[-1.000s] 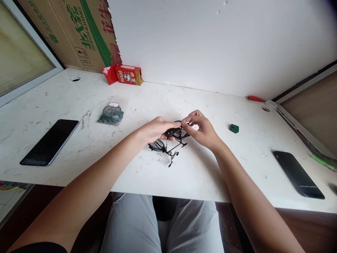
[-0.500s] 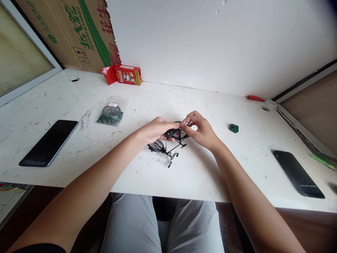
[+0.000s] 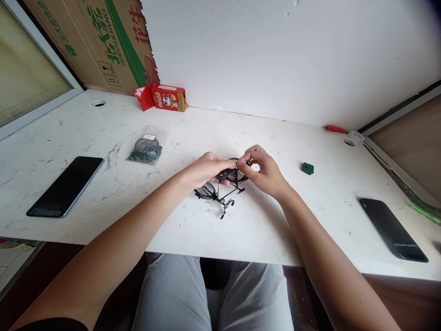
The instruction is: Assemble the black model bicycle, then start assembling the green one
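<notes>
The model bicycle [image 3: 224, 174] is at the middle of the surface [image 3: 193, 232], between our two hands, and its handlebar [image 3: 225, 207] points to our side. Our left hand [image 3: 206, 169] holds it by the rear part: the thumb lies above, near the rear wheel [image 3: 236, 174], and the other fingers are under it. The grip of our right hand [image 3: 263, 172] is a pinch, with thumb and forefinger close together at the same wheel; whether a small part is between them, we cannot tell. The front wheel [image 3: 206, 190] is just beside our left wrist.

Farther to the left lies a clear plastic bag [image 3: 145, 148] with a spoked wheel and dark green parts; its white label has a red border, but the writing is too small for us. To the right we see a small green piece [image 3: 308, 168]. A black phone [image 3: 65, 186] lies on the left, and a dark phone-shaped object [image 3: 392, 229] on the right. Behind stands a red carton [image 3: 169, 98] with a panda picture, and the cardboard [image 3: 103, 43] reads "BEIDAHUANG", "北大荒" and "花生".
</notes>
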Motion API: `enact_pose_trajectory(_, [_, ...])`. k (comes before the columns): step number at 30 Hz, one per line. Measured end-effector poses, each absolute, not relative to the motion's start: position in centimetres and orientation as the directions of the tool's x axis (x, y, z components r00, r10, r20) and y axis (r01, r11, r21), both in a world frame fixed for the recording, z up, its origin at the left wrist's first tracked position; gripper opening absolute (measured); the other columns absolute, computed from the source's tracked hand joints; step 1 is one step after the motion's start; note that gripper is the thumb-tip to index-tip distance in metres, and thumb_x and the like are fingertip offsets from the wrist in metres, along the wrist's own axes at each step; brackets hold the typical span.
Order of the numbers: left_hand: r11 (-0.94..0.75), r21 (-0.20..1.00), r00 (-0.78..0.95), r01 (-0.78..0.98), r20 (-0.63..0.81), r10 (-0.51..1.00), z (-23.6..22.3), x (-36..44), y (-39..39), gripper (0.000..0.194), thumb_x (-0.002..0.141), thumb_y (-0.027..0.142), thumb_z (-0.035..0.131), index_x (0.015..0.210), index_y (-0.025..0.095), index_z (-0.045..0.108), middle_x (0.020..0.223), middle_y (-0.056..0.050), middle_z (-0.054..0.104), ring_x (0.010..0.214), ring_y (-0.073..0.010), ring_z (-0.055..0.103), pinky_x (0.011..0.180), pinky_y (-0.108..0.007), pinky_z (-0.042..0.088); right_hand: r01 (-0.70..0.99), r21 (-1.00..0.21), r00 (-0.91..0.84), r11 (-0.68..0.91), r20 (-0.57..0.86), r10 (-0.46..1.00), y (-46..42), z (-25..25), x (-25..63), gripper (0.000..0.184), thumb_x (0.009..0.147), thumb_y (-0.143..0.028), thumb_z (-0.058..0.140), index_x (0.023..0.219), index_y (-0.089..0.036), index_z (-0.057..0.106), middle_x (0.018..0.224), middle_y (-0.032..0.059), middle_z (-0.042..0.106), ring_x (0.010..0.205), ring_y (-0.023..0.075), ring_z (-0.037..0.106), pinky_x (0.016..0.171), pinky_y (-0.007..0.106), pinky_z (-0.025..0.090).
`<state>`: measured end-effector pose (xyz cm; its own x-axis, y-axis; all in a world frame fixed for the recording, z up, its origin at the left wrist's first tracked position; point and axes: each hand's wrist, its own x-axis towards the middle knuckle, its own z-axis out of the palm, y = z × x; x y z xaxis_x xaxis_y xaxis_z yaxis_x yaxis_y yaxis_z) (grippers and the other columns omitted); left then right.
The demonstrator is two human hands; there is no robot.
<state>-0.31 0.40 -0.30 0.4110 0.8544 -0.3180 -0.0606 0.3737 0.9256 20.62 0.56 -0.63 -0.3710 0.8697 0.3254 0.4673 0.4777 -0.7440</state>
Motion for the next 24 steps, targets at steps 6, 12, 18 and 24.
enact_pose_trajectory(6, [0.367, 0.928, 0.424, -0.072, -0.305, 0.853, -0.36, -0.39, 0.44, 0.027, 0.081, 0.038, 0.085, 0.087, 0.012, 0.080, 0.095, -0.013, 0.077, 0.083, -0.0176, 0.070, 0.064, -0.026, 0.055, 0.472, -0.737, -0.366, 0.484, 0.335, 0.868, 0.47, -0.56, 20.53, 0.017, 0.098, -0.042, 0.068, 0.091, -0.026, 0.071, 0.100, 0.0065, 0.064, 0.101, 0.0252, 0.063, 0.083, 0.044, 0.056])
enact_pose_trajectory(12, [0.378, 0.924, 0.414, -0.065, -0.320, 0.852, -0.18, -0.40, 0.37, 0.027, 0.081, 0.038, 0.084, 0.086, 0.011, 0.079, 0.093, -0.013, 0.077, 0.082, -0.0177, 0.070, 0.063, -0.026, 0.054, 0.483, -0.726, -0.369, 0.491, 0.340, 0.865, 0.23, -0.40, 20.46, 0.015, 0.099, -0.039, 0.068, 0.091, -0.026, 0.071, 0.099, 0.0063, 0.063, 0.101, 0.0251, 0.063, 0.083, 0.043, 0.055])
enact_pose_trajectory(18, [0.403, 0.911, 0.405, -0.085, -0.338, 0.850, 0.01, -0.24, 0.39, 0.021, 0.082, 0.032, 0.082, 0.084, 0.011, 0.078, 0.090, -0.012, 0.076, 0.079, -0.0178, 0.071, 0.064, -0.027, 0.055, 0.481, -0.727, -0.366, 0.490, 0.341, 0.866, 0.24, -0.39, 20.35, 0.011, 0.098, -0.035, 0.068, 0.091, -0.026, 0.071, 0.099, 0.0060, 0.063, 0.103, 0.0247, 0.063, 0.082, 0.041, 0.054])
enact_pose_trajectory(24, [0.412, 0.904, 0.434, -0.116, -0.327, 0.839, -0.29, -0.37, 0.60, 0.027, 0.081, 0.036, 0.086, 0.088, 0.011, 0.080, 0.096, -0.013, 0.077, 0.083, -0.0185, 0.072, 0.066, -0.028, 0.057, 0.467, -0.730, -0.366, 0.499, 0.355, 0.860, 0.49, -0.63, 20.51, 0.010, 0.098, -0.033, 0.069, 0.091, -0.026, 0.071, 0.098, 0.0051, 0.063, 0.101, 0.0238, 0.063, 0.081, 0.040, 0.053])
